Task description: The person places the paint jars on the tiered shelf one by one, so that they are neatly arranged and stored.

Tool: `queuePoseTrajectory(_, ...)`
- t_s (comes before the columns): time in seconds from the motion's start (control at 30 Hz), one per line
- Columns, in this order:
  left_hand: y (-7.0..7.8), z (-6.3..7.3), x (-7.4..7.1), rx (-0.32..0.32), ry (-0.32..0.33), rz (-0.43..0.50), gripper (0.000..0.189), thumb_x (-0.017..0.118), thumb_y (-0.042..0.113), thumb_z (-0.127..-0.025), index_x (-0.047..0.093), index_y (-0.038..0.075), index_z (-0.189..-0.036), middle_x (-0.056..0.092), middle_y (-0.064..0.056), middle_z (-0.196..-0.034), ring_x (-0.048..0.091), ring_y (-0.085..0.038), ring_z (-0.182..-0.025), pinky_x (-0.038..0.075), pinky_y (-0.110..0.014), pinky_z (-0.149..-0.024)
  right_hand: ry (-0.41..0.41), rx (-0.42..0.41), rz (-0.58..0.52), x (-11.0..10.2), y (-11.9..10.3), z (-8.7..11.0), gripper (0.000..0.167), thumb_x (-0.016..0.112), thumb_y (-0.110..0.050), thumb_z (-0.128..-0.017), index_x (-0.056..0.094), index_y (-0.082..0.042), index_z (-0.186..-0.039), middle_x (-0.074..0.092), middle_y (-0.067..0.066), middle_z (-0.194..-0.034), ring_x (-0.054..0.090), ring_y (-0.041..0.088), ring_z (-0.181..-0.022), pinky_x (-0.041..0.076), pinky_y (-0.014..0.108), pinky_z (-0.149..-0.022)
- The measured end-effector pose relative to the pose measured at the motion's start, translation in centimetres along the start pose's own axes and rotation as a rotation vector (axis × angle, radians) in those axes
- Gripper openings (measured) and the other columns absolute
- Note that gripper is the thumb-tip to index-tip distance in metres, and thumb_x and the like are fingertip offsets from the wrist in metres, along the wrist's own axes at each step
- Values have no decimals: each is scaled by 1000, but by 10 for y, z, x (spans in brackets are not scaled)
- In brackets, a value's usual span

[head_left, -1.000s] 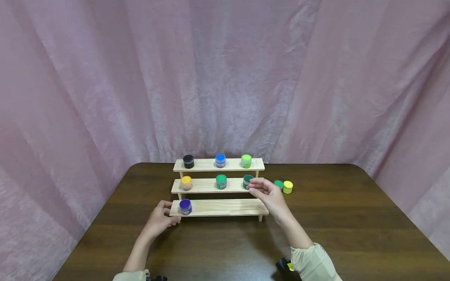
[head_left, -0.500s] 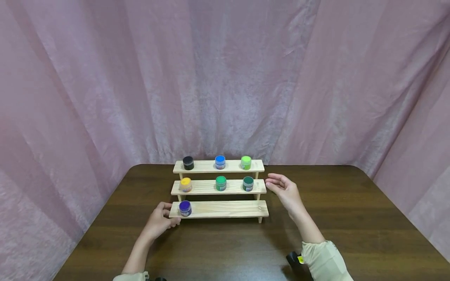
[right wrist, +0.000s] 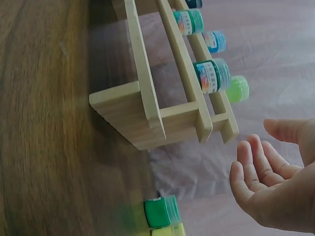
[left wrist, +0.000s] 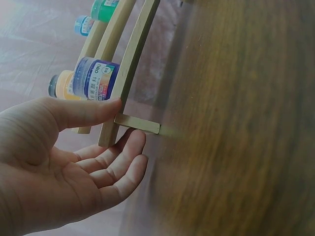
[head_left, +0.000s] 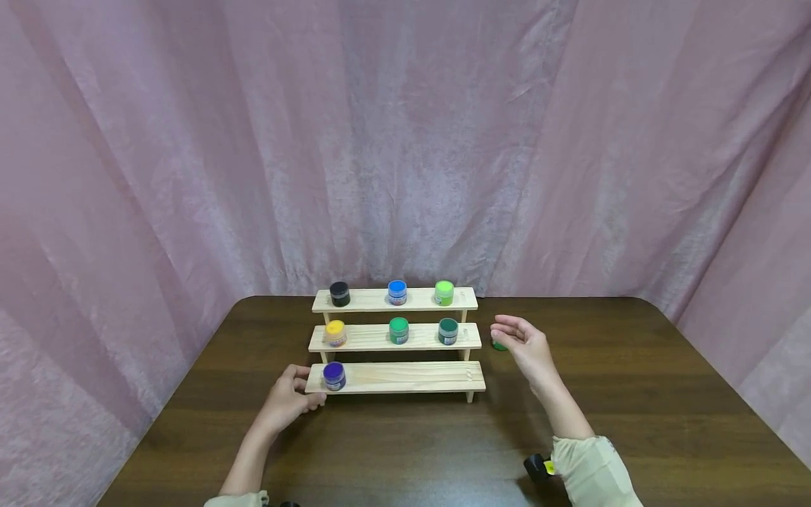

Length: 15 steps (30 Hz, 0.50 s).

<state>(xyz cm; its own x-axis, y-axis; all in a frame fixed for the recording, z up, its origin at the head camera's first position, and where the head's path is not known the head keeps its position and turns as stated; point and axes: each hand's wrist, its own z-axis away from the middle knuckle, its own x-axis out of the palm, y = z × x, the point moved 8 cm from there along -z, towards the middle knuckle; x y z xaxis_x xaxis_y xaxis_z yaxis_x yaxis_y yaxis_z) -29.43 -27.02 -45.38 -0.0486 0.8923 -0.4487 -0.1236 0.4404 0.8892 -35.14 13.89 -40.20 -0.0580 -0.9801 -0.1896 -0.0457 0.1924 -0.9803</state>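
Observation:
My left hand [head_left: 286, 400] grips the left end of the lowest shelf of a three-step wooden display stand [head_left: 405, 378]. In the left wrist view its thumb lies on the board's end, with the fingers curled by the short leg [left wrist: 138, 124]. A purple paint jar [head_left: 334, 376] sits on that shelf near the thumb. My right hand [head_left: 527, 352] is held right of the stand with relaxed fingers, nothing between them. Below it on the table are a green paint jar [right wrist: 162, 211] and a yellow paint jar [right wrist: 170, 230]; the hand hides the yellow one in the head view.
The middle shelf bears an orange-yellow jar [head_left: 336, 333], a green jar [head_left: 398, 330] and a dark green jar [head_left: 448, 332]. Black [head_left: 339, 294], blue [head_left: 397, 293] and light green [head_left: 444, 293] jars stand on top. A pink curtain [head_left: 405, 141] hangs behind the brown table [head_left: 393, 451].
My right hand has moved right, away from the dark green jar on the middle shelf, to over the jars on the table. The left hand has stayed at the stand's end.

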Motion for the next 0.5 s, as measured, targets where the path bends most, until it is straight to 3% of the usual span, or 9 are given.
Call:
queuePoseTrajectory(0.2,2,0,0,12,3,0,56,72,-2,-78,42,-11,-125,66,-17,-85,60,-15,-65,47,-25,-59,12,10,-6,-7,4,-4,41,63,-15,-95,54,-1,-132,67,-22,-93,60,-14,-87,43,7,-84)
queuePoseTrajectory(0.37,3,1,0,9,8,-12,56,72,-3,-78,43,-11,-124,65,-17,-83,57,-15,-65,46,-25,-58,27,26,12,-12,8,-5,43,63,-18,-95,53,-2,-134,70,-9,-106,58,-15,-87,44,8,-83)
queuePoseTrajectory(0.5,4,2,0,13,10,-6,55,72,-3,-78,43,-11,-124,64,-16,-82,56,-15,-65,45,-24,-57,45,39,25,-17,13,-7,42,62,-19,-96,54,-3,-133,70,-11,-105,57,-15,-87,44,11,-83)
